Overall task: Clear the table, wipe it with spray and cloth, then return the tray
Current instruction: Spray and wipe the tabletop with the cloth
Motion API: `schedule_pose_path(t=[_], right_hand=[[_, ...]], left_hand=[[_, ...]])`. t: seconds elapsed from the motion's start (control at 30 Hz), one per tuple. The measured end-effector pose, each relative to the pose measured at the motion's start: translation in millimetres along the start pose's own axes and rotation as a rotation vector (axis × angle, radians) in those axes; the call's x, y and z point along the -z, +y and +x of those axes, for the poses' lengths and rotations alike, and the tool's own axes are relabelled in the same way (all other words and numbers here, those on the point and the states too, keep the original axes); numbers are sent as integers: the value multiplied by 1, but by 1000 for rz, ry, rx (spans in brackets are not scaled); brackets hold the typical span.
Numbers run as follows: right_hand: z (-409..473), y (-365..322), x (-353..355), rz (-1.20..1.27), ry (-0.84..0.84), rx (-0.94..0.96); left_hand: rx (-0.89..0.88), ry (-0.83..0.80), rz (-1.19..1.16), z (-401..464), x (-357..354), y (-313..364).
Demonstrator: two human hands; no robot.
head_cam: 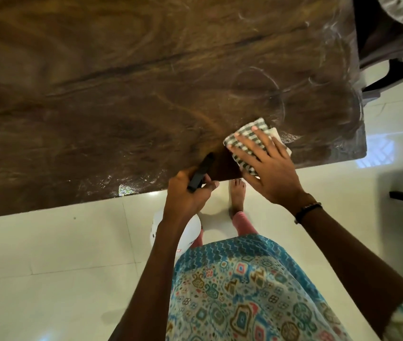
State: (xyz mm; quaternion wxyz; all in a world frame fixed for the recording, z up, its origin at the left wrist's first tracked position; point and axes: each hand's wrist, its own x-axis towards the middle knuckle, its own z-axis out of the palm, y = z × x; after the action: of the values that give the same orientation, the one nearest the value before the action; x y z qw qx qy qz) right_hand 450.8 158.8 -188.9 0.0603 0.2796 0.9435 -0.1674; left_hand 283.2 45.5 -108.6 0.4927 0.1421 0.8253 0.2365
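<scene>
Keep the flat right hand (267, 166) pressing the green checked cloth (247, 141) along the brown wooden bench's (121, 94) near edge; the left hand (188, 193) grips the white spray bottle (178, 232).

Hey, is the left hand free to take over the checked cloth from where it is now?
Probably not yet: the left hand grips the spray bottle, though the cloth lies close beside it under the right hand.

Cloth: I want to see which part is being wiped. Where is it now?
The cloth lies flat under the right hand near the table front edge, toward its right end, just right of the left hand.
</scene>
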Motion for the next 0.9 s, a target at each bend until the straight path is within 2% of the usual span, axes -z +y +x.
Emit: schedule_pose_path(t=[0.07, 0.27, 0.33, 0.53, 0.8, 0.9], right_hand=[[17, -17, -1, 20, 14, -5], [-7, -7, -4, -39, -63, 276], [-26, 13, 0, -59, -55, 240], [-26, 52, 19, 1, -17, -40], [-20, 50, 17, 9, -23, -43], [-17, 56, 18, -2, -25, 14]], left_hand=[[-4, -6, 21, 2, -3, 4], [-14, 6, 52, 11, -12, 22], [-19, 5, 54, 14, -15, 28], [-18, -35, 50, 18, -24, 48], [-3, 4, 55, 26, -29, 55], [13, -17, 37, 30, -26, 59]])
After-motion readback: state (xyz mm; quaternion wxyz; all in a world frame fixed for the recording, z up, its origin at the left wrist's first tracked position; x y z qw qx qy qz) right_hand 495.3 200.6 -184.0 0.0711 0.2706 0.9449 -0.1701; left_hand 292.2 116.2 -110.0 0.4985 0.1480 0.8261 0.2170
